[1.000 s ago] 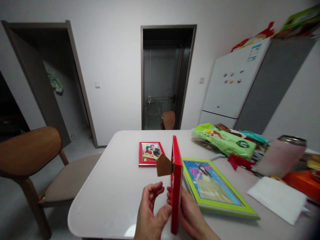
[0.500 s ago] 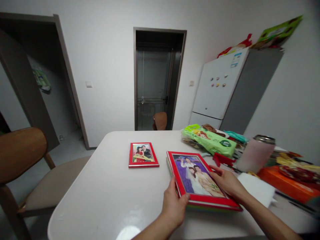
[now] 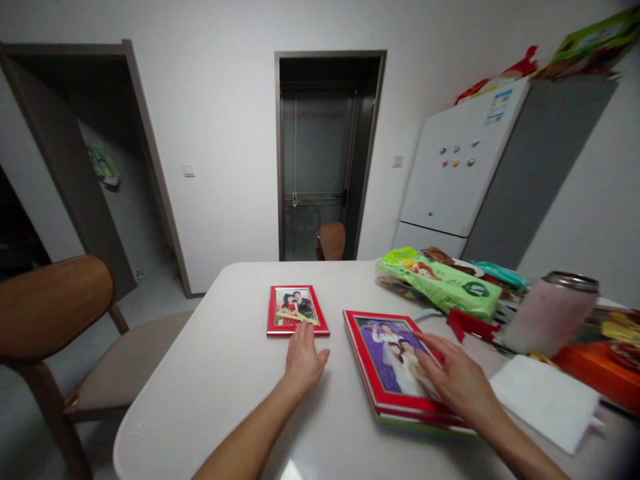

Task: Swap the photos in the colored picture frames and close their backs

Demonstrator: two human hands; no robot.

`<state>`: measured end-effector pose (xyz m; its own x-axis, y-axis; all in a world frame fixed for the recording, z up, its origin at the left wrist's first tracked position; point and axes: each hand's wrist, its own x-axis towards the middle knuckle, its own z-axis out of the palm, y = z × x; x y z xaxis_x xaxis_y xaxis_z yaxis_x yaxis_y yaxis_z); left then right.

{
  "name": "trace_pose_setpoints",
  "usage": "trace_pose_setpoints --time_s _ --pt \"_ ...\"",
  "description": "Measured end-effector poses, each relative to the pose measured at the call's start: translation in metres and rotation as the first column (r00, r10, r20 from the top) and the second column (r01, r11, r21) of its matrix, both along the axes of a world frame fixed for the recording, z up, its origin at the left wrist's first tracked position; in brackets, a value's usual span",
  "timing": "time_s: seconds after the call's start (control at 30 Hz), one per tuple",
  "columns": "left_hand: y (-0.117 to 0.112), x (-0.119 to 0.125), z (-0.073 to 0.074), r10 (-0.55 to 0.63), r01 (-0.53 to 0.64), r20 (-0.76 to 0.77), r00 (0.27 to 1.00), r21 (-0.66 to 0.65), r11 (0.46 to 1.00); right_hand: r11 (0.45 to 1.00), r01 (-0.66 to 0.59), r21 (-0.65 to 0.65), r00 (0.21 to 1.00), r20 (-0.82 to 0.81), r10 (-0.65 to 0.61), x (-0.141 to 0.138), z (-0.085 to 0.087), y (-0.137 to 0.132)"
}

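Observation:
A small red picture frame (image 3: 271, 311) lies flat on the white table (image 3: 215, 373), its photo showing a couple. My left hand (image 3: 304, 360) is at its near edge, fingers stretched forward and thumb apart, the fingertips overlapping the bottom of the photo; whether they touch cannot be made out. Further right is a larger red picture frame (image 3: 367, 367) with a purple-backed wedding photo, stacked on something with a green edge. Over its right side lies my right hand (image 3: 460, 377), open, with fingers extended across the photo.
Right of the frames are a white tissue (image 3: 547, 400), a pink tumbler (image 3: 553, 317), a green tissue pack (image 3: 445, 283), a red item (image 3: 467, 327) and an orange box (image 3: 603, 373). A wooden chair (image 3: 55, 307) stands at left, a fridge (image 3: 450, 187) behind.
My left hand has let go of the larger frame and moved left and forward to the small one. My right hand has slid further over the large frame's photo. The view has shifted slightly.

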<state>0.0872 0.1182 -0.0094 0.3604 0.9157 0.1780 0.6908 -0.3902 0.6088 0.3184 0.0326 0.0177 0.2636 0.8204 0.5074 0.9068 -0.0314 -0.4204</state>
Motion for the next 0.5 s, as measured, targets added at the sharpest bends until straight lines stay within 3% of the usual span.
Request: trace_pose_setpoints --time_s 0.07,0.13,0.23,0.33,0.5 --pt "0.021 -0.017 -0.001 0.010 -0.007 -0.100 0.995 0.030 1.000 0.984 -0.174 0.036 0.985 0.015 0.174 -0.042 0.005 -0.008" --pt "0.032 -0.030 0.000 -0.003 0.012 -0.188 0.982 0.046 0.999 0.944 -0.329 -0.008 0.944 0.009 0.330 -0.082 0.005 -0.013" --pt "0.029 -0.042 0.003 -0.022 0.047 -0.280 0.960 0.084 0.995 0.899 -0.433 -0.063 0.901 -0.022 0.433 -0.125 -0.002 -0.013" --pt "0.004 -0.052 0.009 -0.024 0.071 -0.338 0.941 0.125 0.990 0.895 -0.439 -0.079 0.898 -0.060 0.435 -0.140 -0.014 -0.008" --pt "-0.065 -0.074 0.008 0.000 0.071 -0.393 0.919 0.167 0.983 0.919 -0.392 -0.049 0.917 -0.093 0.387 -0.135 -0.029 -0.001"
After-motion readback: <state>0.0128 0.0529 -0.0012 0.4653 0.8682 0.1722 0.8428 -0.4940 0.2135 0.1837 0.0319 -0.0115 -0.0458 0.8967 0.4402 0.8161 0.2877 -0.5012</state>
